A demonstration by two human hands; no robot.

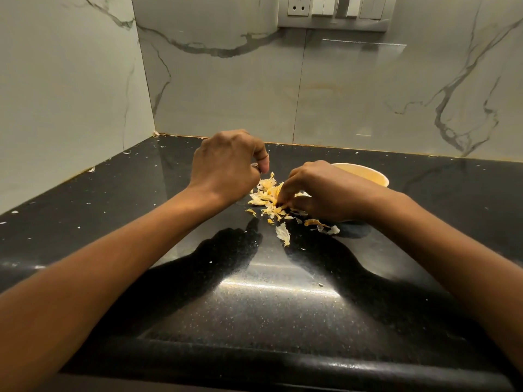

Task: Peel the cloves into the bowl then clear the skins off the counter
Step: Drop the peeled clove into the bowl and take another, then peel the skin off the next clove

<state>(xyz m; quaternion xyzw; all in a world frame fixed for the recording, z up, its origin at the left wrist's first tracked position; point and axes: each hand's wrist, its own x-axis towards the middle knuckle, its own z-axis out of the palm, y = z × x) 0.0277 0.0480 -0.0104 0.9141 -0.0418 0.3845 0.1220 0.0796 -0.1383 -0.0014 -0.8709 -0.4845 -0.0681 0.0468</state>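
A heap of pale yellow garlic skins point(266, 193) lies on the black counter point(254, 301) between my hands. My right hand point(319, 190) rests low on the heap with its fingertips curled into the skins, pinching some. My left hand point(229, 162) hovers just left of the heap, its fingers curled with thumb against forefinger; anything inside it is hidden. A yellow bowl point(368, 174) stands behind my right hand, which mostly hides it, and its contents are not visible. Loose skins point(283, 233) lie nearer to me.
Tiny white skin flecks point(90, 169) are scattered along the left wall and over the counter. Marble-patterned walls meet in a corner at the back left. A socket panel point(334, 12) sits high on the back wall. The counter's rounded front edge point(254, 363) runs close to me.
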